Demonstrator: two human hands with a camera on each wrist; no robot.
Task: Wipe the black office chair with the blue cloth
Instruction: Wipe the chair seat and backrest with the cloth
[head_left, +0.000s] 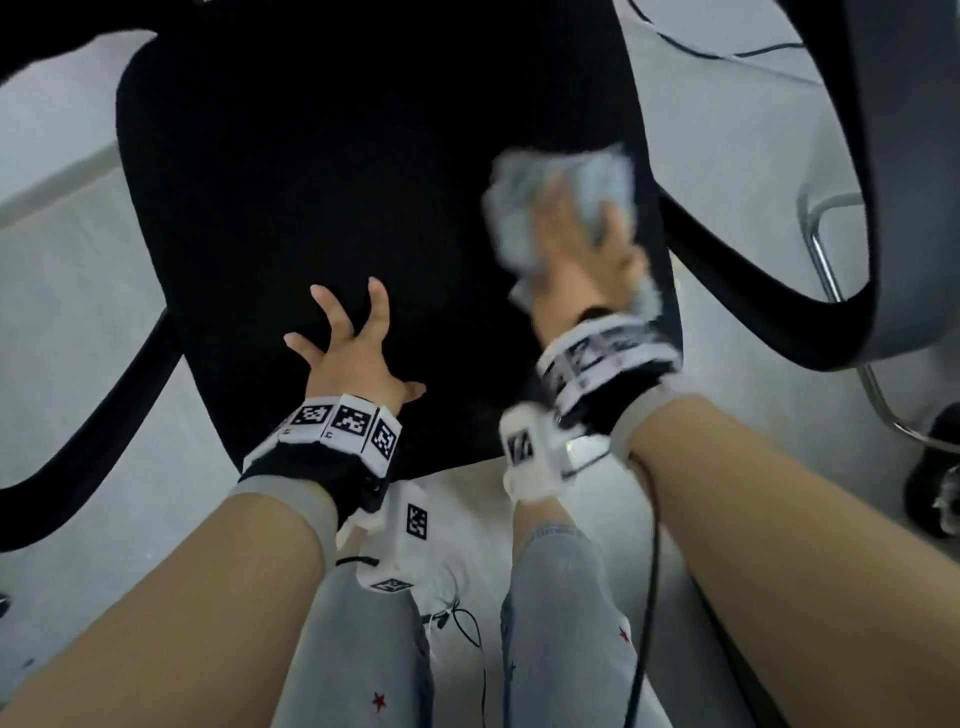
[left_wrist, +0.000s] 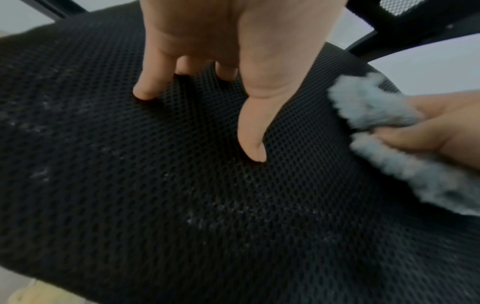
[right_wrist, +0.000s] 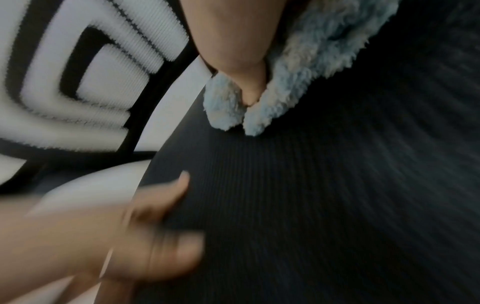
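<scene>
The black office chair's mesh seat (head_left: 311, 182) fills the middle of the head view. My left hand (head_left: 358, 348) rests on its near part, fingers spread and fingertips pressing the mesh (left_wrist: 182, 205). My right hand (head_left: 576, 244) is blurred at the seat's right edge. It grips the fluffy blue cloth (head_left: 524, 197), which bunches around the fingers. In the left wrist view the cloth (left_wrist: 376, 107) folds between the right hand's (left_wrist: 441, 127) thumb and fingers. The right wrist view shows the thumb sunk into the cloth (right_wrist: 311, 61) on the seat (right_wrist: 311, 205).
Curved black armrests flank the seat on the left (head_left: 104, 415) and right (head_left: 753, 270). A second grey chair (head_left: 909, 182) with a chrome frame (head_left: 821, 244) stands close on the right. My legs in jeans (head_left: 561, 623) are against the seat's front edge, above pale floor (head_left: 62, 291).
</scene>
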